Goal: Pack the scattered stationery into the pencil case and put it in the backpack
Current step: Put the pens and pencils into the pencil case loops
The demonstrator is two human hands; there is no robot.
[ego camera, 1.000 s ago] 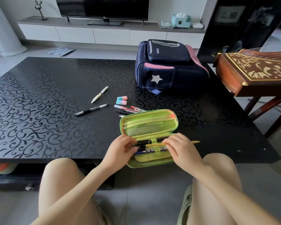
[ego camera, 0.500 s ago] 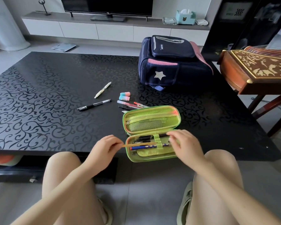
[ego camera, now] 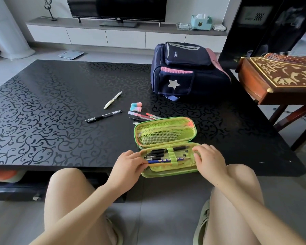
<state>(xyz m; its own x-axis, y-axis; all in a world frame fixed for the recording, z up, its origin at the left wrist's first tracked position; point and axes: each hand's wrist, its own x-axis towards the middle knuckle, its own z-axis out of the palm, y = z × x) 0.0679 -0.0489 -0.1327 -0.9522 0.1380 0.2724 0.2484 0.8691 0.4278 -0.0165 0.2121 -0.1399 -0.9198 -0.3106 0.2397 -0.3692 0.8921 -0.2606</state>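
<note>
A green pencil case (ego camera: 166, 132) lies open at the near edge of the black table (ego camera: 42, 112), with several pens under its elastic loops. My left hand (ego camera: 129, 164) pinches the left end of a yellow pencil (ego camera: 163, 163) lying in the lower half. My right hand (ego camera: 209, 160) grips the case's right end. Behind the case lie a black pen (ego camera: 103, 116), a white pen (ego camera: 112, 100), two pink-and-blue erasers (ego camera: 136, 106) and a few pink and red pens (ego camera: 143, 116). A navy backpack (ego camera: 187, 71) with a white star stands at the back right.
A carved wooden instrument on a stand (ego camera: 279, 80) sits just right of the table. A TV cabinet (ego camera: 124, 35) runs along the far wall. My knees are below the table's near edge.
The yellow pencil stuck out right of the case, was drawn left through the loop, and now lies inside the case. My left hand came back to the case's left end.
</note>
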